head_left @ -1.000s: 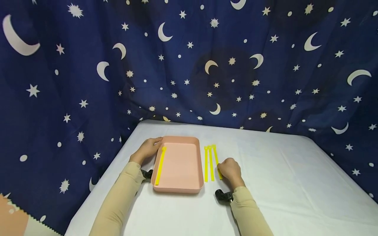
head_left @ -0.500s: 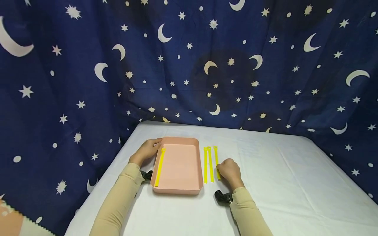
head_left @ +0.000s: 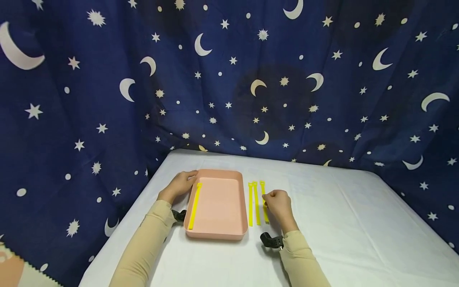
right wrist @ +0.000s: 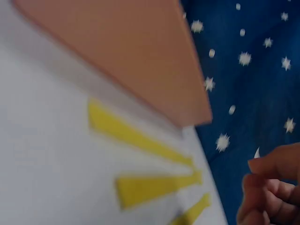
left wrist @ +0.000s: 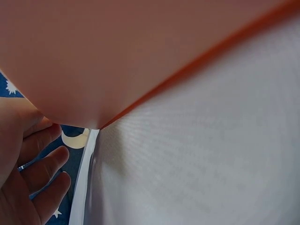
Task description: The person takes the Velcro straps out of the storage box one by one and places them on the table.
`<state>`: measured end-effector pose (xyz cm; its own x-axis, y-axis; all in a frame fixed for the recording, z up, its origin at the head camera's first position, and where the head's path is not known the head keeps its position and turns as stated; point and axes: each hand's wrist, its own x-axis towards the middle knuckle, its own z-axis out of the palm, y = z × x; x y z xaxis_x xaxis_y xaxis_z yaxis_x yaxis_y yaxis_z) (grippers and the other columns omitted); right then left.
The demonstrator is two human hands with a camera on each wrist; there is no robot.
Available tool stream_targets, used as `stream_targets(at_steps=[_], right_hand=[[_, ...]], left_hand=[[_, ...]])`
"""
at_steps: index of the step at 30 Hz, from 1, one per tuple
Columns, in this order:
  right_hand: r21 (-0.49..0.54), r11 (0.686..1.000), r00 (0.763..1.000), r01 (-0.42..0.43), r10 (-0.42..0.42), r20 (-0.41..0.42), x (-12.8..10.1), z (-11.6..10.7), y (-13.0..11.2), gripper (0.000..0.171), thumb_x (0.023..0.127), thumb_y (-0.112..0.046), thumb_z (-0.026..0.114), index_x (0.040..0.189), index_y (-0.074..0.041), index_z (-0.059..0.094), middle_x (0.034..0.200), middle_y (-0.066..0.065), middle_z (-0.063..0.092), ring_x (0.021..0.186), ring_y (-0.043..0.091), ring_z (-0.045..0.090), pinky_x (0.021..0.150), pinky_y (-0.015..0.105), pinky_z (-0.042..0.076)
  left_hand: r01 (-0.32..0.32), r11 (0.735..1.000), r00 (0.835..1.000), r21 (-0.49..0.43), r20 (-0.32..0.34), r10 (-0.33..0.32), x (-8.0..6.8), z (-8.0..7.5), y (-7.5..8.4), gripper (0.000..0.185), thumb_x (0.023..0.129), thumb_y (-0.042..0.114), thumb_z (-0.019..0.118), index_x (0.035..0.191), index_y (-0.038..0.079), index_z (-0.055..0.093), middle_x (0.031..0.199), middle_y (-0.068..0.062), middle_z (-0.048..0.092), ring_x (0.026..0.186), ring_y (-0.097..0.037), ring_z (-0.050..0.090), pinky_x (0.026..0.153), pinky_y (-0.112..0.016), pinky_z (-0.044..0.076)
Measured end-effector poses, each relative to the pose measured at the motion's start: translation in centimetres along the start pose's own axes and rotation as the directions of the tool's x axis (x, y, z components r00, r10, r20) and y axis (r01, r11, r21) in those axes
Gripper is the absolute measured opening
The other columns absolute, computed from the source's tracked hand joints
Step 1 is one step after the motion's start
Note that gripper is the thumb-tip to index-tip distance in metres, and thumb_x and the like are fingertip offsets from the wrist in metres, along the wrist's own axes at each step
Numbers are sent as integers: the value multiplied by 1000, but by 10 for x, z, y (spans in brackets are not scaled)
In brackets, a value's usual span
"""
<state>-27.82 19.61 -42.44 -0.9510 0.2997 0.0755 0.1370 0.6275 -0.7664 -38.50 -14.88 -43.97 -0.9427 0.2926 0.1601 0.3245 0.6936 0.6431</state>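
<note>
- While the right hand [head_left: 279, 206] rests curled on the white table [head_left: 351, 223], its fingertips pinch the rightmost yellow strip [head_left: 264, 199] near the middle of that strip.
- Just left of that grip lie two more yellow strips [head_left: 252, 203], side by side on the cloth.
- Further left sits the pink tray [head_left: 218, 233], with one yellow strip [head_left: 195, 206] inside along its left wall.
- On the tray's far left corner rests the left hand [head_left: 178, 185], fingers relaxed, gripping nothing.
</note>
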Motion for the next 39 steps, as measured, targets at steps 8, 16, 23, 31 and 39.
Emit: stream_targets(at_steps=[8,16,23,31,39], right_hand=[[185,980,992,75,-92,89,-20,12,-41,18,92,-11,68,82,4,69,71,15,70,57,17,63,56,31,59],[251,962,955,106,-169,242,-30,31,-78,18,93,-9,66,80,3,68,68,9,67,58,13,62,56,24,58],[248,963,910,103,-191,367,-41,61,-88,22,92,-8,68,89,13,69,67,12,69,54,10,63,56,25,61],[114,987,906,117,-153,396,-60,92,-83,27,88,-15,73,68,3,69,55,8,67,46,12,60,49,24,54],[127,986,921,106,-145,361,-69,103,-86,26,85,-13,75,65,3,68,54,8,66,46,12,58,48,24,52]], left_hand=[[18,1000,1000,-11,5,-18,-2,2,1,45,105,25,50,146,6,52,151,-14,51,143,-36,44,121,-51,35],[-9,1000,1000,2,-17,9,-7,1,-1,44,105,22,50,145,3,52,150,-17,51,142,-37,44,121,-51,35],[-6,1000,1000,-10,-28,5,-9,4,-3,43,105,19,50,144,1,53,149,-17,52,142,-37,45,121,-51,35],[0,1000,1000,-10,-22,-1,-9,7,-1,42,104,19,50,143,2,54,149,-16,53,141,-37,45,120,-51,36],[-7,1000,1000,-6,-17,7,-6,3,1,42,104,20,50,143,3,54,149,-15,53,141,-36,46,120,-52,36]])
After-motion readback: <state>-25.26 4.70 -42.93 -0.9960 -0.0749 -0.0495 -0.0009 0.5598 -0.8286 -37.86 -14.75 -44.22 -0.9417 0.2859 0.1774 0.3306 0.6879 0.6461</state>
